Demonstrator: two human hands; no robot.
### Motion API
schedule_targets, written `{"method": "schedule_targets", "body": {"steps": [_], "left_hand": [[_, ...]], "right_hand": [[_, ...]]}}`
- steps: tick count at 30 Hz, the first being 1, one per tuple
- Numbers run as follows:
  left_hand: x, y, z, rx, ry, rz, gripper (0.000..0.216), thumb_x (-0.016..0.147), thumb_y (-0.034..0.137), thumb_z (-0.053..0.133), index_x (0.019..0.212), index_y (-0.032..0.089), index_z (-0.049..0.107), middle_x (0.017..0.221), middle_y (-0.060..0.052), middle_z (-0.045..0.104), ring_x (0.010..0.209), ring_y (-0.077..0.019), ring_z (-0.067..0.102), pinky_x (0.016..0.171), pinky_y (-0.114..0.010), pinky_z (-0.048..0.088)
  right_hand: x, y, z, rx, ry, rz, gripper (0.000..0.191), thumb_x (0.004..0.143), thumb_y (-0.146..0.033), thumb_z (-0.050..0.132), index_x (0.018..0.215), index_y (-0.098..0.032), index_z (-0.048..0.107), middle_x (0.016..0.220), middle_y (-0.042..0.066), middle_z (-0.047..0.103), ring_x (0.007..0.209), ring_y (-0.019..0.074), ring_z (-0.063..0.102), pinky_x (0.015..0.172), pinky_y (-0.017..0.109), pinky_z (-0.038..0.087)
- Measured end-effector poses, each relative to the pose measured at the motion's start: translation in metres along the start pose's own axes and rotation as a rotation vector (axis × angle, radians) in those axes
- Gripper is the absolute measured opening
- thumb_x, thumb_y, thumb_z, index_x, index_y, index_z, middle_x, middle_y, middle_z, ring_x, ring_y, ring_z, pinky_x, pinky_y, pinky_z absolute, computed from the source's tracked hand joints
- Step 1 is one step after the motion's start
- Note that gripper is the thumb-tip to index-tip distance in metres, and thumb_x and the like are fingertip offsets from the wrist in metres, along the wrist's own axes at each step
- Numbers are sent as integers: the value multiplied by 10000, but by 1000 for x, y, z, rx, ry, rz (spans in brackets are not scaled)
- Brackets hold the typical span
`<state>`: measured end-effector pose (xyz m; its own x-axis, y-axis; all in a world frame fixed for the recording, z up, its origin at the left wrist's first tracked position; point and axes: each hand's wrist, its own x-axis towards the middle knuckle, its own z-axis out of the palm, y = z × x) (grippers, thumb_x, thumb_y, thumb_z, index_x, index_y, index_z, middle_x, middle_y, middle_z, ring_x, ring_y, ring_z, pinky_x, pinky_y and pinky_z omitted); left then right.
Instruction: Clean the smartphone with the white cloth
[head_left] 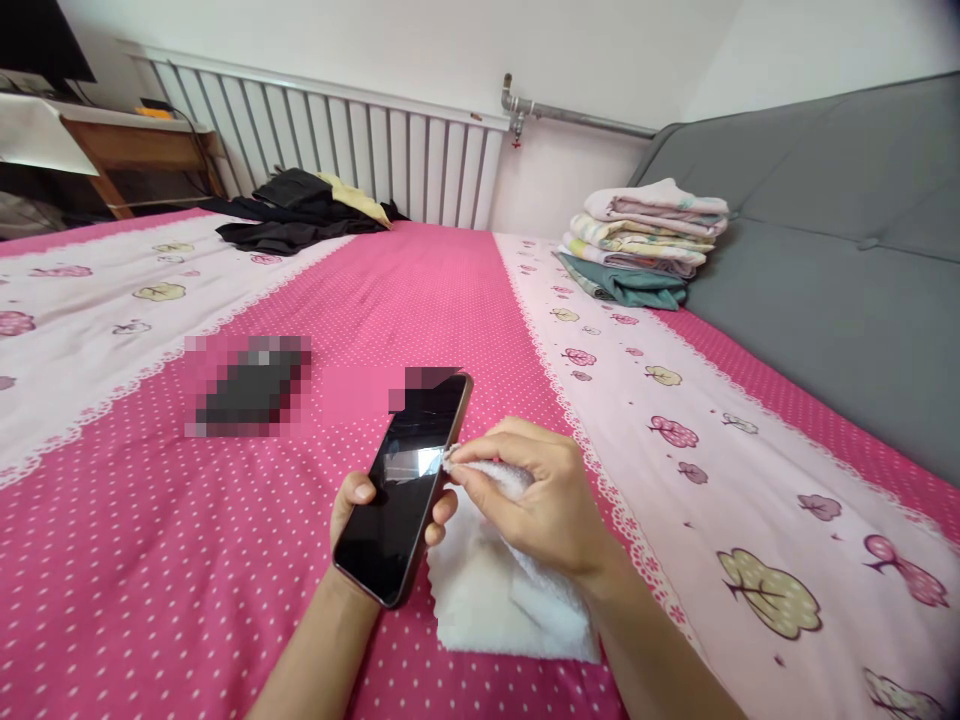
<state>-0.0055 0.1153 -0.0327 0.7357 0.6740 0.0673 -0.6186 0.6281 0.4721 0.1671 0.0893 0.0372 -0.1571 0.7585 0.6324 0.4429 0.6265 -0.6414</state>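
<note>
A black smartphone [397, 500] lies tilted in my left hand [352, 505], its dark screen facing up with a bright reflection near the middle. My left thumb presses one long edge and the fingertips wrap the other. My right hand [544, 490] pinches a bunched corner of a white cloth [517, 610] against the phone's right edge. The rest of the cloth hangs below my right hand, over the bedspread. Part of the phone's upper end is covered by blurred blocks.
A pink patterned bedspread [420, 290] spans the bed. A pixelated dark object [251, 390] lies to the left. Black clothes [292, 210] are heaped at the far side, by a radiator [337, 130]. Folded fabrics [645, 240] are stacked beside the grey headboard [825, 220].
</note>
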Motion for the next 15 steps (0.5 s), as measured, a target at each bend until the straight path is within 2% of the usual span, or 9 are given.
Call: {"method": "schedule_targets", "body": {"steps": [6,10,15], "left_hand": [[0,-1,-4,-12,-2,35,501,617,329,532,1059,101,589,791,-86,600,670,-142,551,566,-211,513],[-1,0,-12,-19,-60,11,521,644,337,517,1115,120,571,832,-89,618,691,-149,574,573,-210,506],[-1,-1,-15,-38,-49,33,568,637,334,513,1159,112,547,830,-82,624,686,-140,572,598,-209,517]], "right_hand": [[-4,4,1,-69,44,-32,115,808,-161,607,829,-214,707,781,13,699,694,127,638,640,261,531],[-6,4,-2,-96,-32,-73,142,844,-172,582,883,-217,711,802,19,685,697,118,633,615,244,522],[-5,3,-4,-30,-138,-73,142,861,-181,581,882,-209,719,789,15,667,708,108,630,637,230,526]]}}
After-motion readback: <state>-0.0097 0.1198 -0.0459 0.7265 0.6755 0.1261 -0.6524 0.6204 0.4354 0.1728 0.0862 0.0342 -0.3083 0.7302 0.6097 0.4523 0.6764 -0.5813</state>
